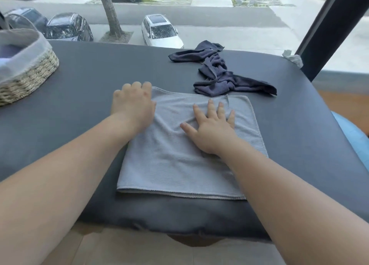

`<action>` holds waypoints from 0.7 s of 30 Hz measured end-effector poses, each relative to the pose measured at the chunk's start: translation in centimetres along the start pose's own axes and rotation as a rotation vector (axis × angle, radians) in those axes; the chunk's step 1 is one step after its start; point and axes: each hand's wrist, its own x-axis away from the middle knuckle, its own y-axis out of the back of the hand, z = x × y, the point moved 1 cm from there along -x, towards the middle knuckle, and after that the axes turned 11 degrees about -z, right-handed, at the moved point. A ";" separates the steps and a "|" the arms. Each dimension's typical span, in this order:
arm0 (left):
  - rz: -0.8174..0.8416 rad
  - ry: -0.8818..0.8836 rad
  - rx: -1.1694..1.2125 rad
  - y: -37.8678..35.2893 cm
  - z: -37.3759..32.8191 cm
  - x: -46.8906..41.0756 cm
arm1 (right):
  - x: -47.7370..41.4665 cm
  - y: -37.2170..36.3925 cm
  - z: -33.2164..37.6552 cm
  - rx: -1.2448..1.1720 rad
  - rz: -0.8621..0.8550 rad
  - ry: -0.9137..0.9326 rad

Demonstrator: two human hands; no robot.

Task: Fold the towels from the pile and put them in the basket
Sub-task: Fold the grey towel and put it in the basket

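Here, grey towel (pixel 179 165) under right hand (pixel 211 133), left hand (pixel 132 105) over corner

Wicker basket (pixel 30 79): cut off by the left edge; contents blurred. Left hand (pixel 132 103): fingertips curled out of sight at grey towel (pixel 179 161) corner; grip indeterminate.

Right hand (pixel 211 131) flat, fingers spread, pressing grey towel (pixel 179 165) on padded table (pixel 79 109). Left hand (pixel 132 103) beside it, fingers curled over towel's far corner. Dark towels (pixel 221 75) crumpled just beyond right hand. Basket (pixel 30 77) well left of left hand.
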 end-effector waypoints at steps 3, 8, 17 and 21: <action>-0.029 -0.073 0.373 3.8 -4.9 4.3 | 0.0 0.5 -2.6 -0.093 0.008 -0.046; 0.147 -0.382 0.645 5.4 -13.1 11.8 | -1.0 1.6 -7.0 -0.368 -0.110 -0.126; -0.057 -0.435 0.654 2.5 -14.4 14.2 | -1.2 0.8 -8.0 -0.516 -0.136 -0.069; -0.076 -0.353 0.775 3.2 -14.2 14.1 | -1.4 1.9 -8.1 -0.669 -0.121 -0.126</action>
